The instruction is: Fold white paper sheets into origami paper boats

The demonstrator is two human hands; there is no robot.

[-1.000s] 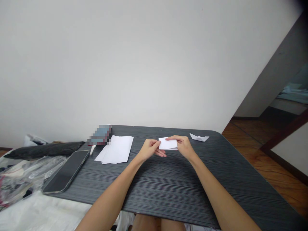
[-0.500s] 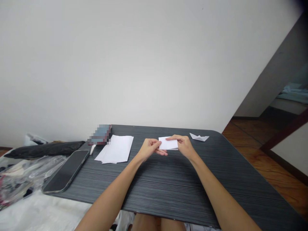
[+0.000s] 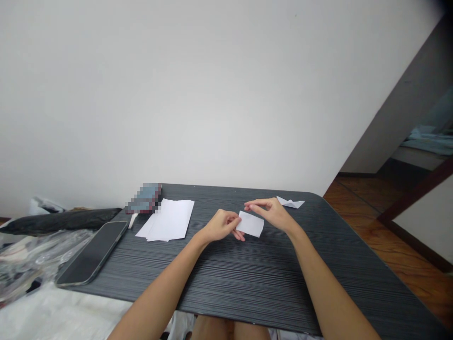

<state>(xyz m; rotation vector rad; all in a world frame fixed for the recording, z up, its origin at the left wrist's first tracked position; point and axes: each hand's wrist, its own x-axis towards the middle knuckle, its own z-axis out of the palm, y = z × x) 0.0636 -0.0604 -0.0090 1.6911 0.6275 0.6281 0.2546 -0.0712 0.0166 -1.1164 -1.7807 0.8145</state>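
A small folded piece of white paper [image 3: 251, 224] is pinched at its left edge by my left hand [image 3: 224, 224], thumb on top and fingers underneath. It is held above the dark table, tilted down toward the right. My right hand [image 3: 271, 211] hovers just above and to the right of the paper, apart from it, with thumb and fingers extended and nothing between them. Behind the right hand lies a folded paper boat [image 3: 290, 203], partly hidden by that hand.
On the dark table [image 3: 219, 278], several white sheets [image 3: 171, 219] lie left of my hands. A phone [image 3: 92, 255] rests at the left edge, with a partly pixelated item [image 3: 144, 198] behind it. Plastic bags and a long black bundle [image 3: 63, 220] sit beyond. A wall [image 3: 226, 94] rises behind.
My right hand has let go of the folded paper and lifted away to the right. The left hand keeps hold of the paper, which has turned and dipped toward me.
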